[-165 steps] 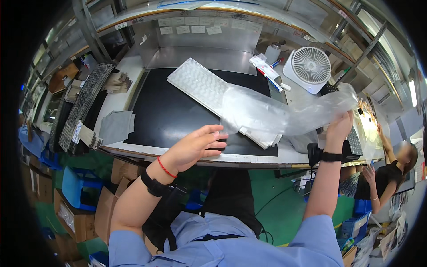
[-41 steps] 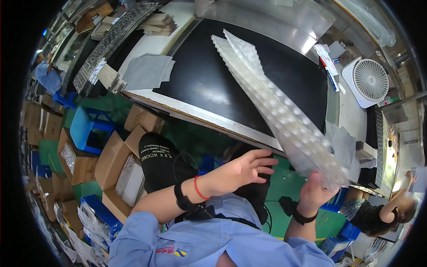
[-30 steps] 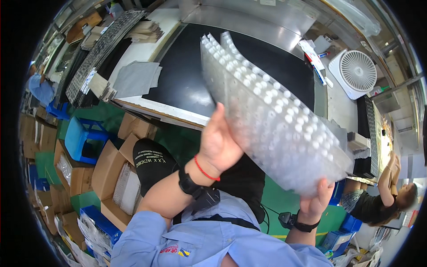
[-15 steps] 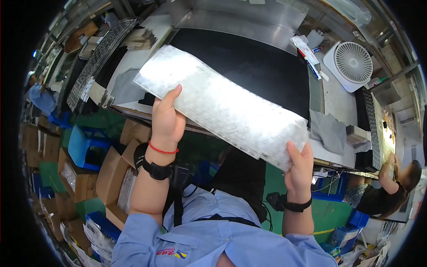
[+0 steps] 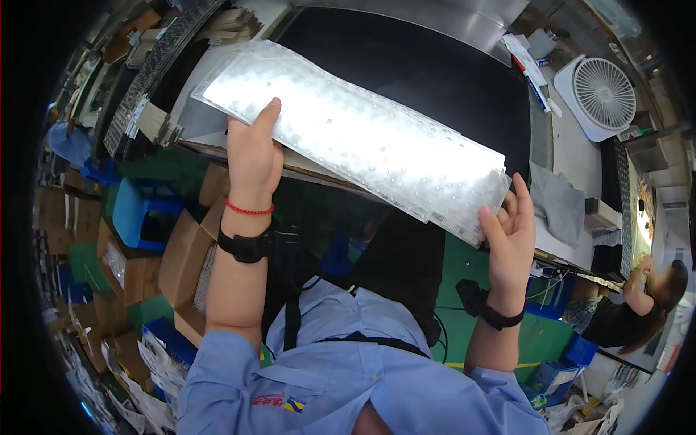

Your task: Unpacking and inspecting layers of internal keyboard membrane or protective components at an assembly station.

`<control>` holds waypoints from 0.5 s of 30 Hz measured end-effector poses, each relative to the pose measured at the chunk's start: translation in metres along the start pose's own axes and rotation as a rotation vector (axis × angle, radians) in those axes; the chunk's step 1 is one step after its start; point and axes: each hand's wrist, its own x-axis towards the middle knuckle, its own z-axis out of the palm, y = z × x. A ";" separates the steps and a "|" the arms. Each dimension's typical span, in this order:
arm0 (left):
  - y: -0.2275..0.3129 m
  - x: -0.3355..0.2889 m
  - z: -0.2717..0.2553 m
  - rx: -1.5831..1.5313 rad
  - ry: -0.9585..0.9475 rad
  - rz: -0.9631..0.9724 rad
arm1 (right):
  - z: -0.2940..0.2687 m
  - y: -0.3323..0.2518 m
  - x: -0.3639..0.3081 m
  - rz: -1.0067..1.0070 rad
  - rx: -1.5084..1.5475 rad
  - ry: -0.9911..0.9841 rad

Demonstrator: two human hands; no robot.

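A long, flat, translucent plastic package (image 5: 355, 138), which looks like bubble wrap, stretches between my hands above the front of the workbench, shining under strong light. Its left end sits higher in view than its right end. My left hand (image 5: 255, 156) grips the near edge towards the left, thumb on top and the other fingers mostly hidden beneath. At the right end, my right hand (image 5: 512, 228) pinches the corner, thumb on the near side and fingers partly behind. Layered or uneven edges show at that corner. Whatever is inside cannot be made out through the glare.
Behind the package lies a black work surface (image 5: 406, 65). To the right are a white fan (image 5: 598, 98), pens (image 5: 533, 76) and a grey cloth (image 5: 558, 203). Open cardboard boxes (image 5: 181, 268) and a blue stool (image 5: 141, 214) stand at left; a co-worker (image 5: 627, 319) is at far right.
The package has moved up and slightly left at its left end, along with my left hand. My right hand has shifted right and up, its fingers more spread around the corner.
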 end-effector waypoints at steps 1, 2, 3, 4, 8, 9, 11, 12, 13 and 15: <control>0.001 -0.001 0.002 0.000 0.005 -0.005 | 0.001 0.001 0.000 -0.005 -0.009 0.013; 0.002 -0.002 0.004 -0.005 0.005 -0.013 | 0.001 0.001 0.000 -0.010 -0.017 0.026; 0.003 -0.002 0.005 -0.009 0.004 -0.018 | 0.002 0.001 0.001 -0.005 -0.017 0.026; 0.002 -0.002 0.004 -0.007 0.006 -0.021 | 0.003 0.002 0.001 -0.009 -0.012 0.044; 0.002 -0.002 0.004 0.014 0.009 -0.001 | 0.002 0.004 0.003 -0.020 -0.013 0.053; 0.002 -0.002 0.005 0.026 0.006 0.007 | 0.002 0.004 0.004 -0.019 -0.011 0.055; 0.003 -0.003 0.004 0.021 -0.019 -0.023 | 0.003 0.004 0.004 -0.032 -0.010 0.080; 0.005 -0.002 0.003 0.016 -0.043 -0.049 | 0.003 0.003 0.004 -0.033 -0.005 0.082; 0.006 -0.002 0.001 0.019 -0.047 -0.048 | 0.004 -0.001 0.002 -0.037 -0.102 0.093; 0.005 -0.004 -0.003 0.213 -0.081 -0.029 | 0.003 -0.007 -0.001 -0.042 -0.196 0.106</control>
